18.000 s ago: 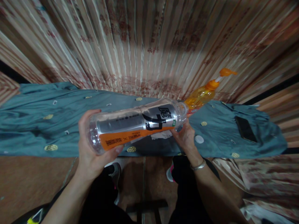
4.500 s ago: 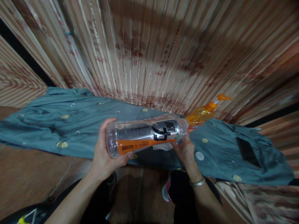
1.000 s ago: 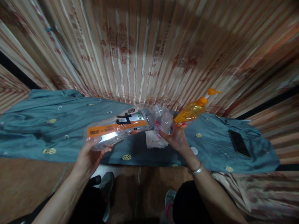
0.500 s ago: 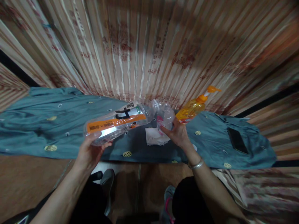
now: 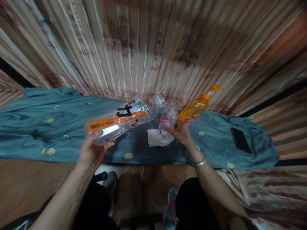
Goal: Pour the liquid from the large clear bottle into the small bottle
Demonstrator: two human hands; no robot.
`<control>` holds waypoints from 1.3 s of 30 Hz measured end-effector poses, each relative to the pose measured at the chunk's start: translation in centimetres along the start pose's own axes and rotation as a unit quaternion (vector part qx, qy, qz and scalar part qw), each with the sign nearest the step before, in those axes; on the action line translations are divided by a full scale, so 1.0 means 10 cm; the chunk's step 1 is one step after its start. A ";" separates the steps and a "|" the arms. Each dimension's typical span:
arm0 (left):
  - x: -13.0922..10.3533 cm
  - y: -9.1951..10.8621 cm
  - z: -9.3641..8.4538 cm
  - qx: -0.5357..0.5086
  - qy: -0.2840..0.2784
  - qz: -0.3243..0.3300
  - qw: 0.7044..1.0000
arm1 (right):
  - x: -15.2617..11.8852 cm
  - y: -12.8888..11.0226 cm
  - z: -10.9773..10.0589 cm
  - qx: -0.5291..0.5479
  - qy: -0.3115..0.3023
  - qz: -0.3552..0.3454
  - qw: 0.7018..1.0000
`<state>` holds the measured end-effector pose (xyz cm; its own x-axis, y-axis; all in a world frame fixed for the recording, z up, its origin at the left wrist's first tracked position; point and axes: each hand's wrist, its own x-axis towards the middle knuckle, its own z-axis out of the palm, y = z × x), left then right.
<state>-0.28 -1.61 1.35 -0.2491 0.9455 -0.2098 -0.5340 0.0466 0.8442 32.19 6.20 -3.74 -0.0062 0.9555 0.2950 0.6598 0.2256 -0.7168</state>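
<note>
The left hand [image 5: 93,150] grips the large bottle [image 5: 117,123] near its base, tilted toward two o'clock, while the right hand [image 5: 180,131] holds the small bottle [image 5: 165,121] just beside at three o'clock, the step apparently handling both together, the next move likely needing steady grips.

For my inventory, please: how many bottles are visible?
3. The large clear plastic bottle with orange-silver label is in the left hand; the small clear plastic bottle with pink label is in the right hand; the yellow-orange plastic pump bottle is just beyond the right hand.
</note>
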 end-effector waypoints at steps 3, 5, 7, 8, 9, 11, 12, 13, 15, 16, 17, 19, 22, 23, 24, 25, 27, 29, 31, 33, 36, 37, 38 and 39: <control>-0.01 -0.01 0.01 0.002 0.001 0.003 1.000 | -0.04 -0.02 0.01 0.000 -0.012 0.007 1.000; -0.01 -0.02 0.01 0.004 0.002 0.008 1.000 | -0.06 -0.05 -0.01 -0.013 -0.012 0.004 1.000; 0.00 -0.03 -0.01 0.007 -0.002 0.003 1.000 | -0.07 -0.08 -0.02 -0.028 -0.008 -0.005 1.000; 0.01 -0.04 -0.03 0.007 -0.005 -0.001 1.000 | -0.07 -0.09 -0.02 -0.036 -0.005 -0.010 0.999; 0.03 -0.05 -0.06 0.011 -0.014 -0.006 1.000 | -0.08 -0.09 -0.02 -0.043 -0.003 -0.014 0.999; 0.05 -0.07 -0.12 0.014 -0.018 -0.007 1.000 | -0.08 -0.10 -0.01 -0.050 -0.005 -0.022 0.998; 0.06 -0.08 -0.14 0.018 -0.018 -0.011 1.000 | -0.09 -0.10 -0.01 -0.052 -0.008 -0.024 0.998; 0.06 -0.08 -0.15 0.020 -0.017 -0.013 1.000 | -0.09 -0.10 -0.01 -0.054 -0.012 -0.026 0.998; 0.05 -0.08 -0.15 0.023 -0.012 -0.012 1.000 | -0.09 -0.09 0.00 -0.061 -0.018 -0.030 0.998; 0.05 -0.08 -0.14 0.023 -0.006 -0.009 1.000 | -0.09 -0.08 0.00 -0.066 -0.019 -0.033 0.997; 0.04 -0.07 -0.12 0.023 0.000 -0.005 1.000 | -0.10 -0.07 0.00 -0.070 -0.020 -0.036 0.997; 0.03 -0.06 -0.09 0.022 0.013 0.002 1.000 | -0.10 -0.07 0.00 -0.074 -0.020 -0.038 0.996; 0.01 -0.05 -0.05 0.027 0.011 0.003 1.000 | -0.11 -0.08 0.01 -0.082 -0.025 -0.032 0.996; 0.01 -0.05 -0.04 0.029 0.011 0.003 1.000 | -0.11 -0.09 0.01 -0.084 -0.025 -0.029 0.996; 0.00 -0.04 -0.03 0.030 0.014 0.003 0.999 | -0.11 -0.09 0.02 -0.086 -0.024 -0.027 0.996; 0.00 -0.04 -0.01 0.031 0.021 0.003 0.999 | -0.11 -0.10 0.02 -0.087 -0.021 -0.025 0.996; -0.01 -0.03 0.02 0.028 0.033 0.004 0.999 | -0.12 -0.12 0.02 -0.085 -0.015 -0.025 0.996; -0.02 -0.02 0.04 0.025 0.034 0.008 0.999 | -0.12 -0.14 0.03 -0.080 -0.015 -0.027 0.996; -0.02 -0.01 0.06 0.025 0.024 0.019 0.999 | -0.13 -0.14 0.03 -0.075 -0.020 -0.029 0.997; -0.01 0.00 0.05 0.025 0.014 0.033 0.999 | -0.12 -0.14 0.03 -0.075 -0.022 -0.030 0.996; 0.00 -0.01 0.03 0.021 0.012 0.036 0.999 | -0.12 -0.11 0.03 -0.079 -0.016 -0.032 0.996; 0.00 -0.01 0.03 0.019 0.014 0.035 0.999 | -0.12 -0.10 0.04 -0.080 -0.014 -0.034 0.996; 0.01 -0.02 0.02 0.020 0.015 0.033 0.999 | -0.11 -0.09 0.04 -0.081 -0.013 -0.036 0.996; 0.02 -0.03 0.02 0.020 0.018 0.032 0.999 | -0.11 -0.08 0.04 -0.082 -0.012 -0.038 0.996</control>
<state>-0.05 -1.40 1.17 -0.3114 0.9345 -0.1723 -0.4837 0.0002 0.8753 31.40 5.02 -3.78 -0.0781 0.9414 0.3280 0.7707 0.2657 -0.5791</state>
